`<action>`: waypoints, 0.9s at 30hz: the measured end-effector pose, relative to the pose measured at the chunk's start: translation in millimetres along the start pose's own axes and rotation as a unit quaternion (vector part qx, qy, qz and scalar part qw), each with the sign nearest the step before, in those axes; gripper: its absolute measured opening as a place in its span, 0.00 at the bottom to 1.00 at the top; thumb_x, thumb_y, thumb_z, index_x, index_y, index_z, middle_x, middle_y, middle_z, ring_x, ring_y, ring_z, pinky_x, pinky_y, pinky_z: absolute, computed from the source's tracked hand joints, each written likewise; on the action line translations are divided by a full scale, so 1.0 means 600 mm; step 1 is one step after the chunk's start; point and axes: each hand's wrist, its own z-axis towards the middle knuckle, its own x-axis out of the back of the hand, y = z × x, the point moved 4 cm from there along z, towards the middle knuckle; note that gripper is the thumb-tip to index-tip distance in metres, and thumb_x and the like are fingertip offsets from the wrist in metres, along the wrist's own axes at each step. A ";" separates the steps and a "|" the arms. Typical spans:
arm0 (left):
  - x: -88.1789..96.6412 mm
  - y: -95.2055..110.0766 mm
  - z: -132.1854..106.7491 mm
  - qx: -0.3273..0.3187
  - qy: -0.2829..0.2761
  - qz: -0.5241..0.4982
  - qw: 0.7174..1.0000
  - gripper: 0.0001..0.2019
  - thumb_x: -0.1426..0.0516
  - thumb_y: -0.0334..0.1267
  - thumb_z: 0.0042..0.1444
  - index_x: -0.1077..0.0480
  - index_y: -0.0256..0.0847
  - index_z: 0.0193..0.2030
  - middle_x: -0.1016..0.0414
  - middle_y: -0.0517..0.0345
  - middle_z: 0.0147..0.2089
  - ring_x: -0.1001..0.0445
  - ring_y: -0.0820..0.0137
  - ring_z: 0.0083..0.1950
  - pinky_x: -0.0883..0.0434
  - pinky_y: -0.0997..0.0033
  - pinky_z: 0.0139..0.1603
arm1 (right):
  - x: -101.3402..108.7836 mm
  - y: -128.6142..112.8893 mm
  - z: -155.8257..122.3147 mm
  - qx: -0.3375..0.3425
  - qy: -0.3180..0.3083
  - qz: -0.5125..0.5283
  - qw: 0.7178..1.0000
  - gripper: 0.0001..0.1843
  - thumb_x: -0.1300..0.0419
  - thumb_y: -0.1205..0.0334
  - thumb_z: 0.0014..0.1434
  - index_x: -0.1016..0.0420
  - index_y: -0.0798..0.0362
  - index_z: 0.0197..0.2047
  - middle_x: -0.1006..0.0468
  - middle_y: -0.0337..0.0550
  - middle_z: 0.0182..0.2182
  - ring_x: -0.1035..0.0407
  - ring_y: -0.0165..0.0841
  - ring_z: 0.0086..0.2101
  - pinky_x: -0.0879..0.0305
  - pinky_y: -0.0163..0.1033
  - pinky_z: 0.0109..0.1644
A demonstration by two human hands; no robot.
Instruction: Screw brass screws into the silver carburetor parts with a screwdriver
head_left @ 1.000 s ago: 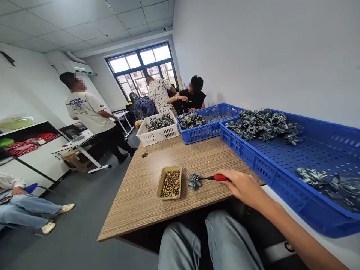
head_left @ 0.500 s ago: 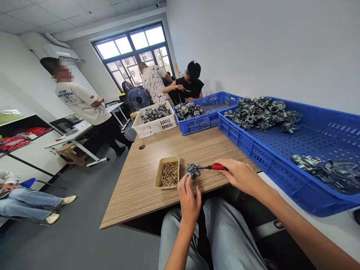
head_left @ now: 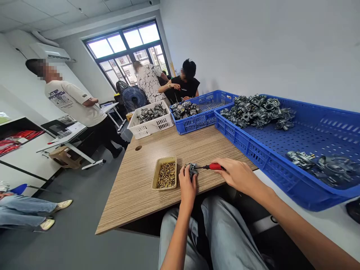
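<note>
On the wood-grain table (head_left: 135, 191) lies a small grey metal carburetor (head_left: 192, 169). My left hand (head_left: 187, 184) is closed around its near and left side, thumb on the right, fingers on the left. My right hand (head_left: 236, 173) grips a screwdriver (head_left: 214, 166) by its red and black handle. The screwdriver's dark shaft points left, and its tip meets the carburetor's right side; the exact contact is too small to see. Just left of my left hand stands a beige tub (head_left: 154, 180) holding many small brass-coloured jets or screws (head_left: 166, 174).
A large blue crate (head_left: 253, 159) with carburetors (head_left: 255, 110) stands at the right. Behind are a smaller blue crate (head_left: 194, 127) and a white crate (head_left: 150, 129), both with metal parts. A co-worker (head_left: 184, 84) sits beyond them; another person (head_left: 75, 97) stands at left.
My left hand has moved up and closed around the carburetor, where before its fingers only reached the near edge. The screwdriver stays at the carburetor. The view has shifted slightly.
</note>
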 end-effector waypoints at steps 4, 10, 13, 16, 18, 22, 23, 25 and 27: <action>-0.002 -0.001 0.000 0.006 0.008 0.002 1.000 0.21 0.45 0.37 0.71 0.33 0.46 0.70 0.33 0.41 0.69 0.33 0.52 0.73 0.32 0.44 0.73 | 0.002 0.002 0.001 -0.002 -0.006 0.002 1.000 0.13 0.44 0.62 0.73 0.22 0.44 0.56 0.15 0.44 0.50 0.21 0.40 0.49 0.30 0.40 0.51; 0.000 0.010 -0.003 0.008 0.006 0.002 1.000 0.22 0.49 0.37 0.74 0.36 0.45 0.72 0.34 0.41 0.71 0.35 0.53 0.74 0.33 0.44 0.74 | 0.018 0.008 0.004 -0.038 0.003 0.006 0.999 0.10 0.42 0.54 0.73 0.22 0.42 0.52 0.14 0.39 0.42 0.22 0.38 0.40 0.36 0.39 0.40; 0.002 0.015 -0.004 0.006 0.004 0.002 1.000 0.23 0.49 0.37 0.73 0.36 0.46 0.73 0.34 0.40 0.71 0.34 0.53 0.74 0.32 0.44 0.73 | 0.018 0.012 0.006 -0.096 0.025 0.007 0.995 0.13 0.41 0.47 0.71 0.21 0.44 0.40 0.16 0.38 0.31 0.24 0.37 0.31 0.42 0.39 0.34; 0.006 0.018 -0.006 0.008 0.005 0.012 1.000 0.24 0.46 0.38 0.72 0.35 0.46 0.73 0.33 0.40 0.68 0.32 0.53 0.71 0.31 0.44 0.72 | 0.011 0.020 0.007 -0.162 0.072 0.041 0.983 0.24 0.41 0.40 0.69 0.24 0.46 0.28 0.19 0.41 0.24 0.25 0.38 0.28 0.43 0.40 0.33; 0.008 0.020 -0.006 0.011 0.008 0.015 1.000 0.25 0.43 0.40 0.71 0.34 0.46 0.73 0.33 0.41 0.67 0.31 0.53 0.69 0.30 0.45 0.71 | 0.005 0.029 0.007 -0.202 0.096 0.096 0.970 0.28 0.41 0.36 0.68 0.22 0.47 0.26 0.20 0.42 0.22 0.25 0.38 0.27 0.41 0.40 0.33; 0.010 0.026 -0.006 0.010 0.011 0.007 1.000 0.31 0.37 0.41 0.66 0.36 0.46 0.75 0.35 0.42 0.66 0.32 0.53 0.70 0.31 0.48 0.72 | -0.002 0.046 0.005 -0.250 0.127 0.159 0.947 0.30 0.42 0.33 0.68 0.16 0.48 0.30 0.22 0.39 0.18 0.26 0.38 0.24 0.40 0.40 0.34; 0.010 0.027 -0.005 0.009 0.010 0.005 1.000 0.32 0.37 0.41 0.66 0.36 0.46 0.75 0.36 0.42 0.66 0.32 0.53 0.70 0.31 0.48 0.73 | -0.002 0.050 0.004 -0.254 0.134 0.159 0.945 0.30 0.42 0.33 0.67 0.15 0.49 0.30 0.22 0.39 0.17 0.26 0.37 0.24 0.40 0.40 0.34; 0.009 0.028 -0.005 0.007 0.006 0.002 1.000 0.32 0.37 0.40 0.65 0.36 0.45 0.75 0.35 0.42 0.66 0.31 0.54 0.70 0.31 0.47 0.73 | -0.005 0.054 0.005 -0.257 0.141 0.158 0.943 0.30 0.41 0.33 0.67 0.16 0.48 0.29 0.22 0.39 0.17 0.26 0.37 0.24 0.41 0.40 0.33; 0.009 0.028 -0.004 0.005 0.000 0.003 1.000 0.31 0.38 0.39 0.65 0.36 0.45 0.75 0.34 0.42 0.65 0.30 0.54 0.68 0.31 0.47 0.72 | -0.009 0.056 0.005 -0.258 0.143 0.162 0.942 0.30 0.41 0.33 0.67 0.16 0.49 0.29 0.22 0.40 0.18 0.26 0.38 0.24 0.41 0.40 0.32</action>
